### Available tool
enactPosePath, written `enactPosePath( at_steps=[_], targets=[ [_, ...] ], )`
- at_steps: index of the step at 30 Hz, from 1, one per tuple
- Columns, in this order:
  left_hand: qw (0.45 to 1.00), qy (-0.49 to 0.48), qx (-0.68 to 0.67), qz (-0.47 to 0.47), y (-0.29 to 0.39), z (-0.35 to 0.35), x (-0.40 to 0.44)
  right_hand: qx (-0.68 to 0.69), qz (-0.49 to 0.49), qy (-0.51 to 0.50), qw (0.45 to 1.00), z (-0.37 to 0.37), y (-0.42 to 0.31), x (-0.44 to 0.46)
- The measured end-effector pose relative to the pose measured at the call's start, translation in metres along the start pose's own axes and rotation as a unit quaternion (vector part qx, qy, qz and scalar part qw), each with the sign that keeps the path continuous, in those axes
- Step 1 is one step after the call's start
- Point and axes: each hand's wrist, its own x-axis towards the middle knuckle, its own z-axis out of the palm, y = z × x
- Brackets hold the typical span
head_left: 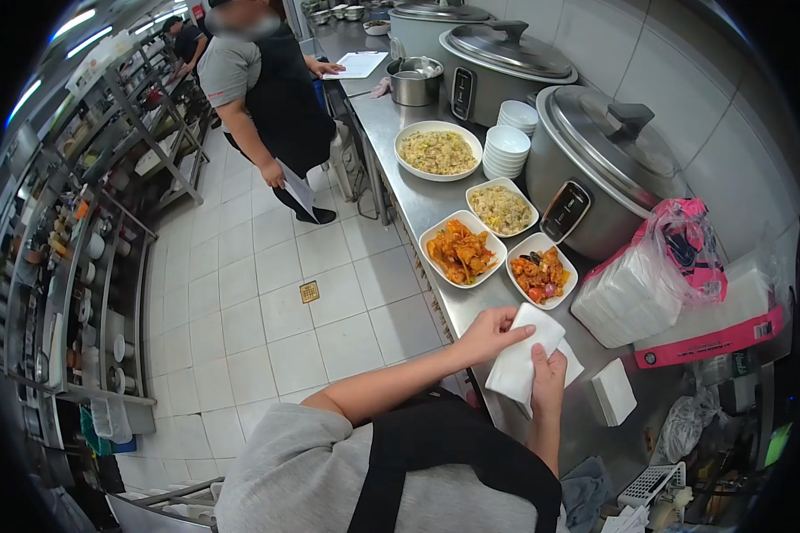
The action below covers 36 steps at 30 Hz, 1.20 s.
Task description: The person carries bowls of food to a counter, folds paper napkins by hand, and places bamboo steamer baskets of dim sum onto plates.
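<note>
White folded paper napkins [513, 366] are held over the steel counter. My left hand [491, 334] pinches their upper edge, thumb on top. Lower down, my right hand [549, 373] grips the same napkins with its thumb across the front; its other fingers are mostly hidden behind. A small stack of white napkins [613, 392] lies on the counter to the right. Just beyond my hands sit a square bowl of saucy pieces with peppers [540, 274], a square bowl of orange-sauced food [460, 250] and a bowl of fried rice [500, 208].
A larger round bowl of fried rice [436, 152] stands farther back beside stacked white bowls [506, 153]. Large cookers [596, 169] line the wall. Wrapped napkin packs [627, 302] stand at right. A person [280, 102] holding papers stands by the counter; another is farther back. Shelving [89, 258] runs along the left.
</note>
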Motion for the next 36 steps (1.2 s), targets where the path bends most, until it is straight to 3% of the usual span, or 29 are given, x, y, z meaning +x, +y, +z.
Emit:
enactPosePath(
  at_steps=[2,4,8,11,13,15,16,17,19,21,22,24,25,26,27,28,29,31,33,35,36],
  targets=[
    [1.0,0.013,0.005,0.012,0.003,-0.001,0.0,-0.012,0.021,-0.023,0.999,-0.002,0.001,-0.002],
    [0.997,-0.04,0.059,-0.005,0.006,-0.007,0.001,0.015,0.054,-0.063,0.996,-0.005,0.003,-0.004],
    [0.999,-0.039,0.031,-0.003,-0.005,-0.002,0.006,0.061,0.039,-0.021,0.997,-0.005,0.001,-0.01],
    [0.998,-0.06,0.032,0.0,-0.017,-0.003,0.012,0.003,0.027,-0.014,1.0,-0.03,0.003,-0.007],
    [0.996,0.015,-0.031,-0.082,-0.02,0.004,0.018,-0.162,-0.096,0.202,0.961,-0.047,-0.008,-0.004],
    [0.942,-0.077,-0.244,-0.22,-0.029,0.007,0.019,-0.263,-0.29,0.246,0.887,-0.037,-0.016,0.0],
    [0.887,-0.126,-0.368,-0.248,-0.027,0.01,0.017,-0.277,-0.279,0.277,0.877,-0.032,-0.018,-0.004],
    [0.811,-0.169,-0.484,-0.281,-0.021,0.012,0.018,-0.368,-0.29,0.189,0.863,-0.026,-0.02,-0.009],
    [0.83,-0.08,-0.456,-0.312,-0.014,0.015,0.017,-0.525,-0.271,-0.003,0.807,-0.019,-0.023,-0.018],
    [0.778,-0.144,-0.526,-0.313,-0.019,0.012,0.022,-0.513,-0.251,0.095,0.816,-0.021,-0.026,-0.025],
    [0.792,-0.147,-0.498,-0.321,-0.015,0.018,0.025,-0.523,-0.24,0.112,0.81,-0.032,-0.023,-0.026],
    [0.812,-0.158,-0.451,-0.336,-0.006,0.029,0.029,-0.335,-0.186,0.265,0.885,-0.056,-0.004,-0.021],
    [0.809,-0.163,-0.45,-0.341,-0.011,0.035,0.033,-0.337,-0.183,0.272,0.883,-0.065,0.0,-0.021],
    [0.815,-0.18,-0.423,-0.353,-0.018,0.043,0.036,-0.182,-0.083,0.244,0.949,-0.077,0.002,-0.023],
    [0.82,-0.196,-0.395,-0.364,-0.026,0.05,0.039,-0.019,0.019,0.206,0.978,-0.088,0.004,-0.026],
    [0.831,-0.157,-0.371,-0.384,-0.033,0.06,0.041,0.043,0.03,0.211,0.976,-0.099,0.004,-0.031],
    [0.829,-0.159,-0.372,-0.386,-0.039,0.07,0.045,0.042,0.031,0.214,0.975,-0.112,0.004,-0.035],
    [0.91,-0.232,-0.128,-0.319,-0.043,0.097,0.06,-0.032,-0.046,0.291,0.955,-0.141,0.0,-0.042],
    [0.929,-0.277,-0.01,-0.244,-0.055,0.126,0.082,-0.062,-0.047,0.327,0.942,-0.17,-0.011,-0.049],
    [0.952,-0.287,0.016,-0.103,-0.084,0.157,0.106,-0.089,-0.055,0.359,0.928,-0.201,-0.017,-0.053],
    [0.952,-0.287,0.017,-0.103,-0.094,0.169,0.116,-0.116,-0.055,0.37,0.92,-0.219,-0.012,-0.055]
  ],
)
